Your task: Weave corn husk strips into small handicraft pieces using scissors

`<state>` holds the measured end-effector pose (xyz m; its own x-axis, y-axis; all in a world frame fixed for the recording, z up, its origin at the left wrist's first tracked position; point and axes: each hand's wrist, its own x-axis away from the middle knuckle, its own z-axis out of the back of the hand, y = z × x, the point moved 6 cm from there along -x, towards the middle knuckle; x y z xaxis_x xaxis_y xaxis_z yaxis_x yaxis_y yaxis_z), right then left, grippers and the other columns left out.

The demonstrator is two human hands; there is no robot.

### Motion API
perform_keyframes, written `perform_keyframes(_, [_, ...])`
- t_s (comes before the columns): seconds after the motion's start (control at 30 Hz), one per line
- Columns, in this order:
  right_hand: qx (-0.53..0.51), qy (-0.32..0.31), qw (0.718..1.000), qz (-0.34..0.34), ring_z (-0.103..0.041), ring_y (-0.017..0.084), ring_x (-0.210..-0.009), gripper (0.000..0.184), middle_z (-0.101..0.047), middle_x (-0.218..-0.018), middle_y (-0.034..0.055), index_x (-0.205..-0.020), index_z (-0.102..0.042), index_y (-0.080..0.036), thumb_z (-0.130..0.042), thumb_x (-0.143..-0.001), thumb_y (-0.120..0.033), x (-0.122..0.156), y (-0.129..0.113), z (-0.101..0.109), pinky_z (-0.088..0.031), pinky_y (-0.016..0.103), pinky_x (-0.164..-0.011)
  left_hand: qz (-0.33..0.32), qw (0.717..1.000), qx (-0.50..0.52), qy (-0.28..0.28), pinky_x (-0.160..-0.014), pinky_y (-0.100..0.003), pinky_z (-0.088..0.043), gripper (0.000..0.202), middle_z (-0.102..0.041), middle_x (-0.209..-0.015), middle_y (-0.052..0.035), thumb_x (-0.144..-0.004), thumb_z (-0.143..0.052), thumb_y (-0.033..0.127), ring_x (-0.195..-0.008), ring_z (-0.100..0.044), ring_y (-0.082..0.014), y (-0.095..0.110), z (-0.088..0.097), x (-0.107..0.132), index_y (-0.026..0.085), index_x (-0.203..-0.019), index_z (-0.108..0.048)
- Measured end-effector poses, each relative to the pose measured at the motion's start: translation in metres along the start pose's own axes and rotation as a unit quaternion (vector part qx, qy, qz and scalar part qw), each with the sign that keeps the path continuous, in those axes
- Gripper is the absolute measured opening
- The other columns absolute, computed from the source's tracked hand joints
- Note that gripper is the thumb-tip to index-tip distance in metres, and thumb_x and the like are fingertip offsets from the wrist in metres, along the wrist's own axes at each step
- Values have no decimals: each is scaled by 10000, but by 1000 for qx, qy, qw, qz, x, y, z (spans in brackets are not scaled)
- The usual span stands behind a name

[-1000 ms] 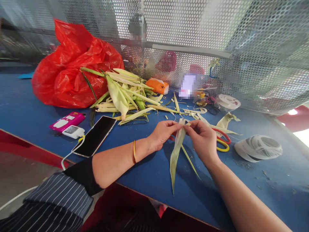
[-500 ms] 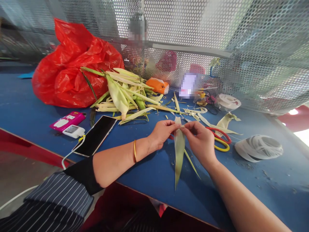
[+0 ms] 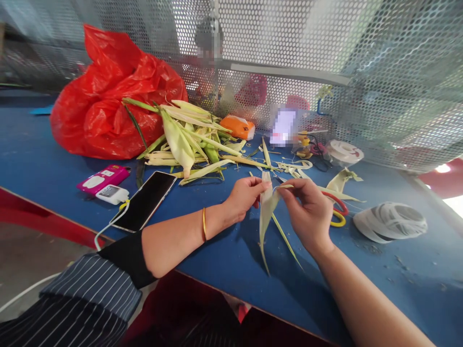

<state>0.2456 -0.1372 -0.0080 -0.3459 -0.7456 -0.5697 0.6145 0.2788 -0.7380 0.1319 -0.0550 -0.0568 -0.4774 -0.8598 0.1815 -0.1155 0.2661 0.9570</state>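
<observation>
A pale green corn husk (image 3: 266, 212) hangs tip down over the blue table, its upper end pinched between the thumb and fingers of my left hand (image 3: 246, 196). My right hand (image 3: 307, 209) grips a side edge of the same husk and holds it out to the right, so the leaf is bent partway down. Behind the husk a thin green strip (image 3: 287, 241) slants down to the right. Scissors with red and yellow handles (image 3: 339, 219) lie beside my right hand, their blades mostly hidden behind it.
A heap of corn husks (image 3: 181, 144) leans against a red plastic bag (image 3: 108, 106). A black-screened phone (image 3: 146, 201) and a pink power bank (image 3: 103, 179) lie at left. To the right are a roll of white ribbon (image 3: 390, 221) and a tape roll (image 3: 344, 152). A perforated metal screen (image 3: 282, 38) stands behind.
My right hand has moved right, away from my left, drawing the husk's edge with it. The husk has gone from hanging flat to bent and partly spread. My left hand stays nearly in place.
</observation>
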Motion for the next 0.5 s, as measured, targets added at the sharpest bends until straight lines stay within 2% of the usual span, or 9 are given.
perform_keyframes(0.13, [-45, -105, 987, -116, -541, 132, -592, 178, -629, -685, -19, -813, -621, -198, -711, -753, -340, 0, 18, -18, -452, 283, -590, -6, 1000, 0, 28, -392, -186, -318, 179, -525, -547, 46, -840, -639, 214, -409, -429, -43, 0, 2, -1, 146, -681, -590])
perform_keyframes(0.23, [-124, -119, 964, -202, -523, 124, -568, 259, -599, -635, -27, -768, -624, -183, -761, -685, -387, 4, 29, -26, -441, 284, -578, -4, 999, 7, 50, -401, -191, -340, 187, -536, -543, 48, -835, -644, 216, -403, -438, -49, -1, 5, -2, 154, -672, -578])
perform_keyframes(0.33, [-218, -123, 929, -273, -572, 136, -607, 315, -642, -684, 1, -771, -636, -171, -799, -629, -400, 10, 33, -34, -480, 294, -607, -14, 998, 18, 63, -423, -193, -359, 180, -545, -546, 47, -831, -646, 210, -417, -450, -53, 0, 7, -4, 154, -673, -582])
perform_keyframes(0.43, [-239, -131, 916, -294, -583, 137, -607, 285, -663, -697, 13, -752, -640, -167, -779, -653, -395, 14, 34, -38, -480, 284, -591, -27, 997, 20, 72, -419, -188, -338, 198, -532, -535, 50, -830, -649, 210, -420, -439, -50, 0, 9, -5, 152, -656, -575])
perform_keyframes(0.5, [-209, -116, 933, -270, -555, 125, -571, 235, -641, -647, -5, -723, -634, -172, -749, -693, -375, 13, 33, -33, -456, 270, -565, -28, 997, 19, 76, -412, -187, -325, 190, -530, -533, 49, -833, -643, 202, -422, -441, -51, 0, 10, -5, 152, -662, -577])
